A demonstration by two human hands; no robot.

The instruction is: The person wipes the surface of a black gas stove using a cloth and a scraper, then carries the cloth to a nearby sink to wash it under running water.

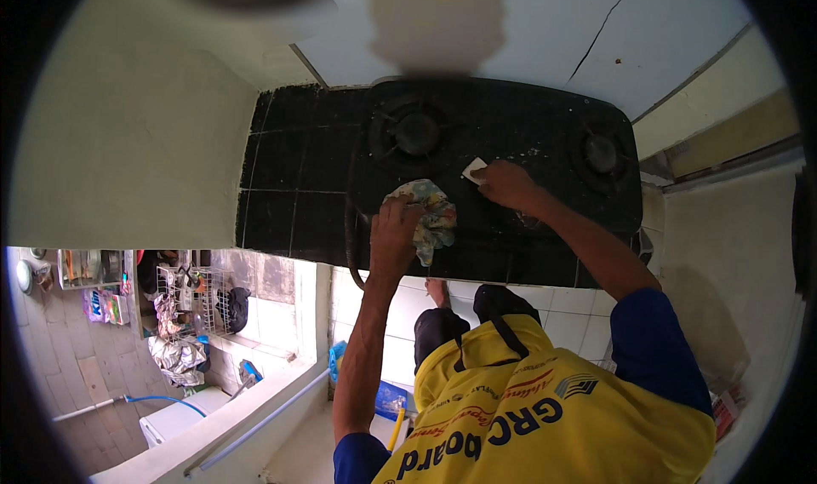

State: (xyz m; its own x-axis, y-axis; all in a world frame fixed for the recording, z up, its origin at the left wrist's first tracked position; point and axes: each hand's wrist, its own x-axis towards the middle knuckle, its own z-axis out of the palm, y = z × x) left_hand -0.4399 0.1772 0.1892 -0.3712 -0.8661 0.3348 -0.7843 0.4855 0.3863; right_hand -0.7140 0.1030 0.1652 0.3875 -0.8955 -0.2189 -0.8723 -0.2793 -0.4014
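Observation:
A black two-burner gas stove point(502, 114) stands on a black-tiled counter in front of me. My left hand point(394, 235) is closed on a crumpled, patterned cloth point(436, 211) at the stove's near left part, below the left burner point(417, 133). Between the two burners, my right hand point(508, 184) grips a small white pad point(475, 171), perhaps a sponge, against the stove top. Pale specks lie on the black surface just beyond the right hand. The right burner point(600, 152) sits farther to the right, untouched.
A dark hose point(350, 220) runs down the stove's left side. Black tiles point(294, 156) extend left to a pale wall. At lower left are a wire rack point(194, 292), a white tub point(183, 416) and a blue hose. A blue dustpan point(390, 399) with a yellow handle is on the floor.

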